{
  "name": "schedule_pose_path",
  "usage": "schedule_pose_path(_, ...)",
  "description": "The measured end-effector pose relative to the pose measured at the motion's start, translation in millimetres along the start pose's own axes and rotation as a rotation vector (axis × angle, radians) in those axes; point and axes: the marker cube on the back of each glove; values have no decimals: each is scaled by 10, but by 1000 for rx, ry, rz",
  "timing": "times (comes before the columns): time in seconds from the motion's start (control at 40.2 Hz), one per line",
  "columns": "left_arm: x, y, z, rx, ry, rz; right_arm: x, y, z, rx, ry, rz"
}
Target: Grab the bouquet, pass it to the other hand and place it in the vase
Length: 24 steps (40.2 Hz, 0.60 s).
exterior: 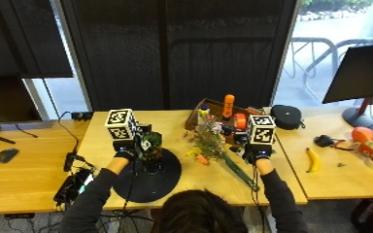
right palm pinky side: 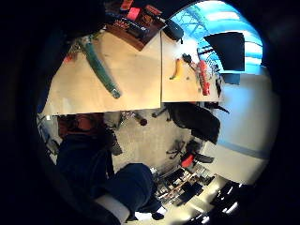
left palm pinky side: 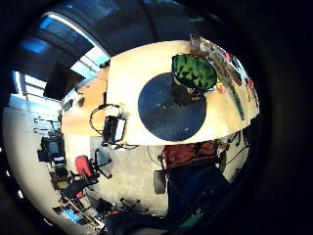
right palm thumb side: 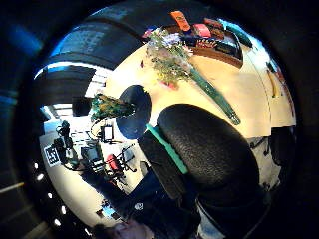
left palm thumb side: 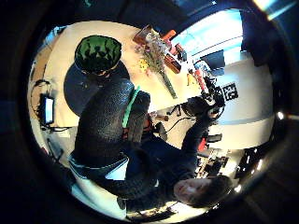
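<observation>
The bouquet [exterior: 209,140] lies on the wooden table [exterior: 180,124], its flowers toward the back and its green-wrapped stems [exterior: 240,174] toward the front edge. A green patterned vase [exterior: 151,145] stands on a dark round mat [exterior: 149,178]. My left hand [exterior: 123,154] hovers just left of the vase and holds nothing. My right hand [exterior: 258,155] hangs just right of the stems, also holding nothing. In the palm views the vase [left palm thumb side: 98,53] and the bouquet [right palm thumb side: 172,62] lie below the palms, apart from the fingers [right palm thumb side: 204,149].
A wooden box [exterior: 215,116] with an orange bottle [exterior: 228,106] sits behind the bouquet. To the right are a black case [exterior: 287,116], a banana [exterior: 313,160] and a monitor [exterior: 361,73]. Cables and a power strip [exterior: 75,180] lie left of the mat.
</observation>
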Motion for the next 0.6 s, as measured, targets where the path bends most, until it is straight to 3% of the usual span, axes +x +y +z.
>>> schedule_pose_path(0.348,62,109,130,-82,-13,14,-31,-12,10,18,-18,-30)
schedule_pose_path(0.596,88,126,171,-56,-20,31,-123,26,-87,-38,-7,-37)
